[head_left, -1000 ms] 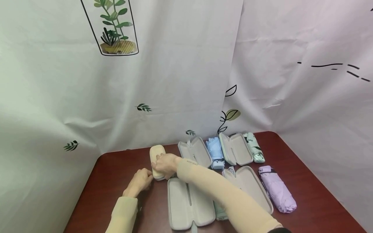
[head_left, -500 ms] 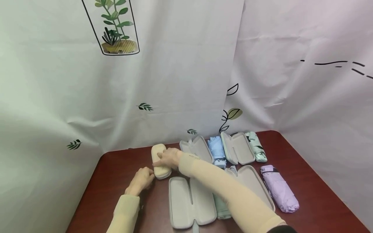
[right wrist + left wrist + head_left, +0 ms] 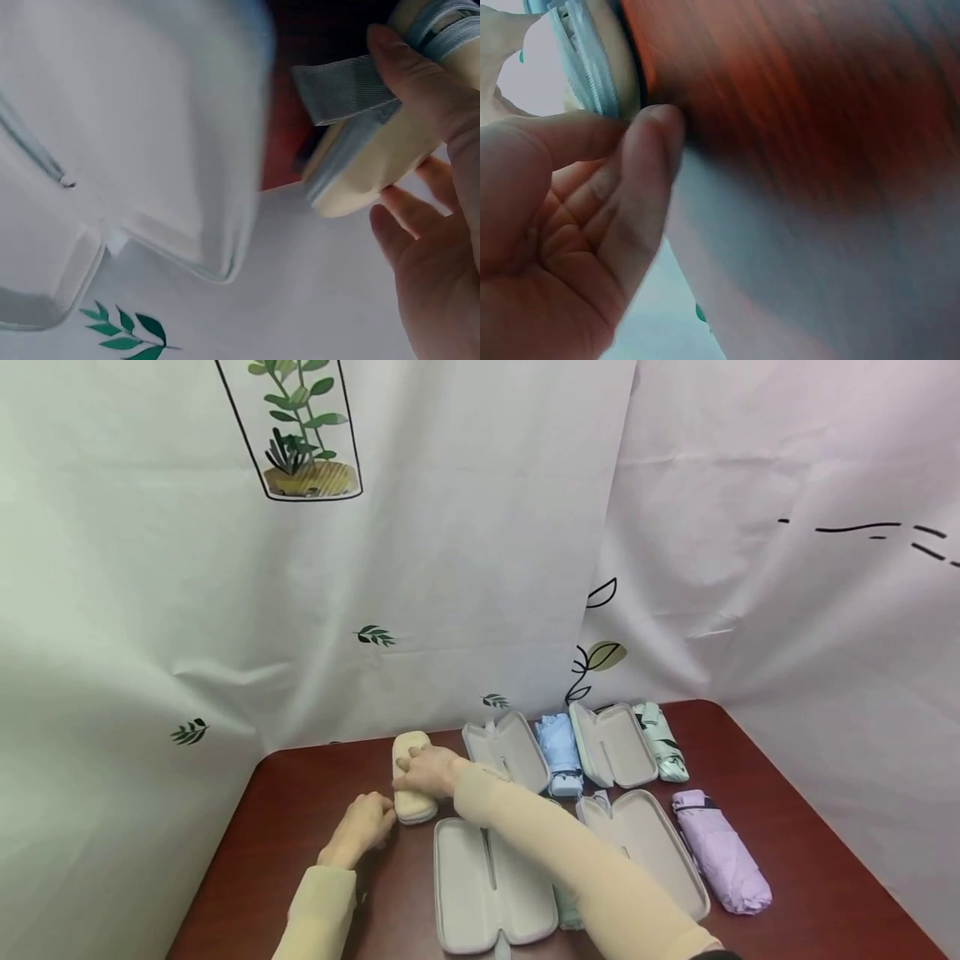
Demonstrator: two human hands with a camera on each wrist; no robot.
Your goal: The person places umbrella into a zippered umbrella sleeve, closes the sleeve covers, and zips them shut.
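Cream case (image 3: 412,806) lies on the table (image 3: 315,777), my right hand (image 3: 429,770) grasping it, my left hand (image 3: 363,823) by its zip (image 3: 592,67), pinching or not I cannot tell: likely unzipping, which calls for steady bracing.

We reach forward with our sleeved left arm (image 3: 320,910) and right arm (image 3: 570,856), the latter slanting leftward, our right hand (image 3: 427,772) back-uppermost with thumb apart from bent fingers, while our left hand (image 3: 360,824), farther left, is curled, thumb and forefinger together at their tips.
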